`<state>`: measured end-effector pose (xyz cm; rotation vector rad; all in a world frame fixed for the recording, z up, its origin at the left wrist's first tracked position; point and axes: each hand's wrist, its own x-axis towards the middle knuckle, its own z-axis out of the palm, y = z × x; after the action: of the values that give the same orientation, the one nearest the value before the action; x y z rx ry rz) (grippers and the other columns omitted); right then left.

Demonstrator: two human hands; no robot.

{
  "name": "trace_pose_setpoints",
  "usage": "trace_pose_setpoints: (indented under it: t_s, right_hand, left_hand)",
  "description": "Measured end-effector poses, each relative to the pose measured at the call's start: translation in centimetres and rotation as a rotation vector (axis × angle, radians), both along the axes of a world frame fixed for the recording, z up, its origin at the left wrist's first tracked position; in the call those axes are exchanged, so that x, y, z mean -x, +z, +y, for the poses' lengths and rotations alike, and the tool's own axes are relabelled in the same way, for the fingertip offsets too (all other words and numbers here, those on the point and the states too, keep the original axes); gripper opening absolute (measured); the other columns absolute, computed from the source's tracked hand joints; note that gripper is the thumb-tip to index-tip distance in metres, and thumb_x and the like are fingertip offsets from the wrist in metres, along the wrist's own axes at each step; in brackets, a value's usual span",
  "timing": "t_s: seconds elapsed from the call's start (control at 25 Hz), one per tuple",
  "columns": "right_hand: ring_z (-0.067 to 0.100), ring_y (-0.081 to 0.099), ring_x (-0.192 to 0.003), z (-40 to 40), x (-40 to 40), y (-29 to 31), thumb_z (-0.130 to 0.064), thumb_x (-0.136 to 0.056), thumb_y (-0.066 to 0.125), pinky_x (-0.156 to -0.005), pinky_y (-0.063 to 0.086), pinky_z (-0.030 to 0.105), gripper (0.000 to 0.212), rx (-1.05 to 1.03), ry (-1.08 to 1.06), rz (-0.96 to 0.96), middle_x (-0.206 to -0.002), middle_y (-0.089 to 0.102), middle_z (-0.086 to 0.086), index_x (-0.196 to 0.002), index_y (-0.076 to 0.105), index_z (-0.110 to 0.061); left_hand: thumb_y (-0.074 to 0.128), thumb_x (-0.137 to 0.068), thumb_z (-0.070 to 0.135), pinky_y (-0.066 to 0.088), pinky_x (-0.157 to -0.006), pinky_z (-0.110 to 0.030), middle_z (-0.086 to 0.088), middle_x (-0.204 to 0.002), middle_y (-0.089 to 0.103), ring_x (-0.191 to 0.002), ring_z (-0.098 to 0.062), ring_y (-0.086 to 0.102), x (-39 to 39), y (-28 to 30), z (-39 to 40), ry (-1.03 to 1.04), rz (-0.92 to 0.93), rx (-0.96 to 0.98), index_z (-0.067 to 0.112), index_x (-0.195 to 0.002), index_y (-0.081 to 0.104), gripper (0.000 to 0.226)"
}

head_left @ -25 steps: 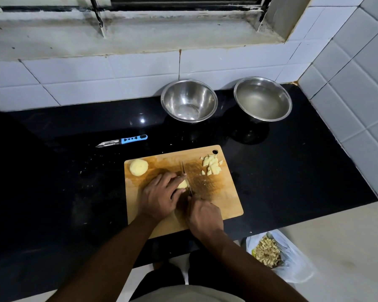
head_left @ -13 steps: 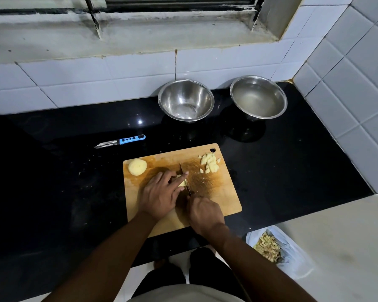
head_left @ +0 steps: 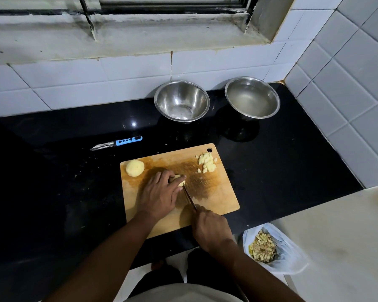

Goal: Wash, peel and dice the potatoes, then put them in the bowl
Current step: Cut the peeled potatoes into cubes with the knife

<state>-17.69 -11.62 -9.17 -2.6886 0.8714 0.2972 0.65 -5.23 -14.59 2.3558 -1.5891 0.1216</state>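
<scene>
My left hand (head_left: 159, 194) pins a peeled potato piece (head_left: 179, 180) mid-board (head_left: 218, 192); my right hand (head_left: 211, 229) has its grip closed on the knife (head_left: 189, 198). Diced potato (head_left: 206, 163) lies far right, both bowls (head_left: 181, 101) beyond.

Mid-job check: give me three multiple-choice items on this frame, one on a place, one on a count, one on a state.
1. Where does the peeler lie?
A. on the counter, behind the cutting board's left end
B. in a bowl
C. on the board

2. How many steel bowls stand by the wall?
A. one
B. two
C. three

3. What is the right hand doing?
A. resting empty
B. gripping the knife
C. holding the peeler

Answers: 1 A, it rests on the black counter off the cutting board. 2 B, left bowl and right bowl. 3 B, the knife blade meets the potato piece under the left hand.
</scene>
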Motion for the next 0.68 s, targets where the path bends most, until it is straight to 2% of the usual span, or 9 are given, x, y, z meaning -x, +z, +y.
trace_pose_setpoints:
  t_s: [0.2,0.32,0.4,0.48,0.56,0.68]
  right_hand:
    - [0.03,0.066,-0.087,0.7,2.0,0.2,-0.025,-0.102,0.03,-0.062,0.035,0.034,0.03,-0.021,-0.055,-0.013,-0.103,0.068,0.005,-0.119,0.052,-0.016]
    - [0.03,0.067,-0.084,1.6,2.6,-0.4,-0.029,-0.102,0.028,-0.062,0.039,0.036,0.032,-0.009,-0.073,-0.006,-0.097,0.07,0.005,-0.119,0.051,-0.017]
    - [0.029,0.067,-0.08,2.3,3.1,-0.8,-0.036,-0.103,0.024,-0.063,0.042,0.037,0.034,-0.016,-0.148,-0.045,-0.092,0.07,0.004,-0.113,0.052,-0.02]
    - [0.027,0.067,-0.078,2.2,2.7,-0.7,-0.041,-0.105,0.023,-0.061,0.039,0.036,0.034,-0.016,-0.243,-0.076,-0.088,0.069,0.004,-0.102,0.051,-0.021]
    - [0.028,0.067,-0.077,1.7,1.6,-0.4,-0.041,-0.105,0.024,-0.061,0.036,0.035,0.033,-0.007,-0.303,-0.096,-0.086,0.069,0.004,-0.098,0.049,-0.02]
    - [0.028,0.066,-0.076,0.8,-0.8,0.3,-0.043,-0.105,0.023,-0.061,0.034,0.033,0.037,0.004,-0.303,-0.147,-0.086,0.069,0.005,-0.098,0.05,-0.019]
  left_hand:
    - [0.048,-0.1,0.041,0.046,-0.078,-0.031,0.001,-0.119,0.051,-0.099,-0.016,0.049,0.0,-0.2,0.0,0.006,-0.008,-0.015,0.035,-0.139,0.054,0.04]
    - [0.051,-0.099,0.04,0.046,-0.075,-0.031,0.002,-0.116,0.05,-0.096,-0.017,0.051,0.1,-0.1,0.1,-0.001,-0.006,0.01,0.034,-0.139,0.055,0.04]
    - [0.051,-0.099,0.041,0.046,-0.075,-0.031,0.002,-0.116,0.05,-0.097,-0.017,0.052,0.2,0.0,0.2,0.003,-0.006,0.0,0.034,-0.144,0.049,0.045]
    - [0.051,-0.099,0.045,0.048,-0.076,-0.031,0.002,-0.118,0.051,-0.1,-0.017,0.052,0.2,0.0,0.2,0.028,0.007,0.008,0.032,-0.15,0.042,0.053]
    - [0.053,-0.097,0.048,0.05,-0.077,-0.03,0.005,-0.121,0.055,-0.104,-0.017,0.054,0.1,-0.1,0.4,0.057,0.066,0.059,0.028,-0.146,0.047,0.053]
    - [0.057,-0.095,0.049,0.052,-0.077,-0.028,0.008,-0.12,0.06,-0.104,-0.016,0.058,-0.4,-0.5,0.6,0.035,0.167,0.138,0.025,-0.129,0.064,0.042]
